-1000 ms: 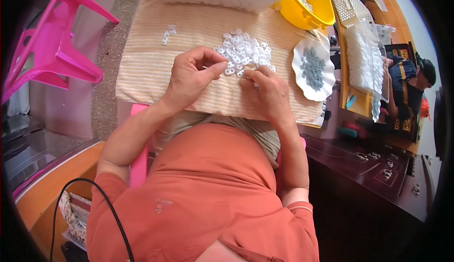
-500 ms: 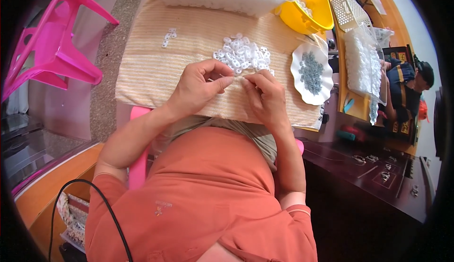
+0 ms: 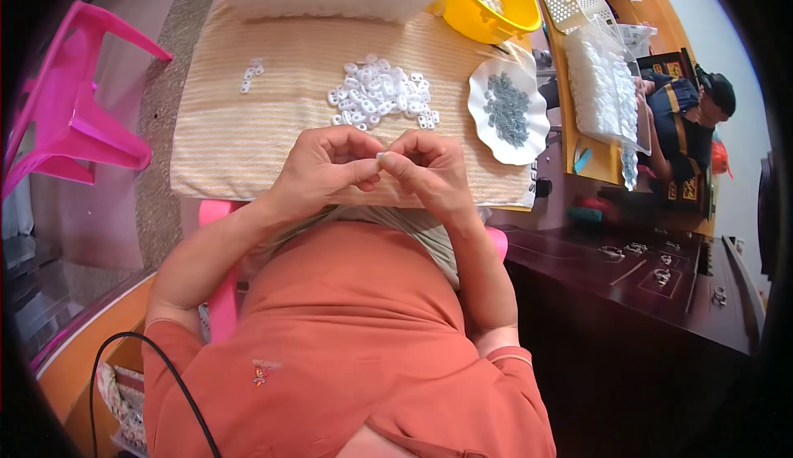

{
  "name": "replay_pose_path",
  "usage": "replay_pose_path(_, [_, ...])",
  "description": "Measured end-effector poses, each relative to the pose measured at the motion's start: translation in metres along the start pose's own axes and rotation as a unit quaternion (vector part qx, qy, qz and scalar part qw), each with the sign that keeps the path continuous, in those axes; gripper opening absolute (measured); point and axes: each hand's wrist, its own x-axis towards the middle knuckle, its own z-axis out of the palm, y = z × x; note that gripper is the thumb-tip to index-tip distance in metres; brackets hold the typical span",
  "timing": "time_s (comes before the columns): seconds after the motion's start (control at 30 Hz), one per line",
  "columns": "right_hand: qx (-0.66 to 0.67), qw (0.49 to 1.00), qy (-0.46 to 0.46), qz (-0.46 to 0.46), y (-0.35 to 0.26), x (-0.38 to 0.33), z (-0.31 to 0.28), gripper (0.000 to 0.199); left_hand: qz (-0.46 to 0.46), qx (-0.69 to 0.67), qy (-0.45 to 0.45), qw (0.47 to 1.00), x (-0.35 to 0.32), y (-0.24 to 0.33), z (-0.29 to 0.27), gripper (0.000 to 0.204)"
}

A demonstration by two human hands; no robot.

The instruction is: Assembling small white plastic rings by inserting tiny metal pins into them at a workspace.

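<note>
My left hand (image 3: 320, 169) and my right hand (image 3: 428, 175) meet over the near part of a striped cloth, thumbs and forefingers pinched tip to tip. Whatever small thing is between the fingertips is too hidden to name. Just beyond them lies a loose pile of small white oval plastic pieces (image 3: 380, 90) with holes in them. A few similar white pieces (image 3: 250, 74) sit apart on the left of the cloth. To the right, a white wavy-edged plate (image 3: 531, 132) holds many tiny grey parts (image 3: 506, 109).
Along the far edge stand a clear bin (image 3: 330, 4) full of white pieces and a yellow tub (image 3: 516, 24). A pink plastic chair (image 3: 95, 123) is at left. On the right, another person (image 3: 690, 119) sits by a clear box of white pieces (image 3: 599, 86). A black cable (image 3: 178, 379) crosses lower left.
My hands have drawn together, so their fingertips now touch, and they have come away from the pile's near edge. The whole view has shifted, moving the table leftward in it.
</note>
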Motion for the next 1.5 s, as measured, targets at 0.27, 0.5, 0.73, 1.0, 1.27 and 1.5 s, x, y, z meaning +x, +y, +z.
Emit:
replay_pose_path(0.27, [-0.288, 0.919, 0.224, -0.149, 0.007, -0.011, -0.054, 0.009, -0.010, -0.054, 0.025, 0.998, -0.002, 0.003, -0.001, 0.020])
replay_pose_path(0.5, [-0.501, 0.821, 0.264, -0.077, -0.001, -0.004, -0.110, 0.017, -0.021, -0.044, 0.026, 0.998, 0.001, -0.005, -0.003, 0.017])
replay_pose_path(0.73, [-0.600, 0.762, 0.230, -0.085, -0.003, 0.016, -0.120, 0.016, -0.027, -0.042, 0.015, 0.999, 0.001, -0.008, -0.002, 0.016])
replay_pose_path(1.0, [-0.658, 0.732, 0.174, -0.029, -0.011, 0.025, -0.122, 0.014, -0.041, -0.045, 0.012, 0.998, 0.001, -0.007, 0.000, 0.016])
replay_pose_path(1.27, [-0.697, 0.708, 0.109, -0.030, -0.019, 0.033, -0.126, 0.014, -0.044, -0.055, 0.004, 0.997, 0.000, -0.008, 0.000, 0.016])
replay_pose_path(1.5, [-0.725, 0.687, 0.041, 0.010, -0.030, 0.044, -0.131, 0.016, -0.069, -0.061, 0.020, 0.996, -0.002, -0.005, 0.003, 0.016])
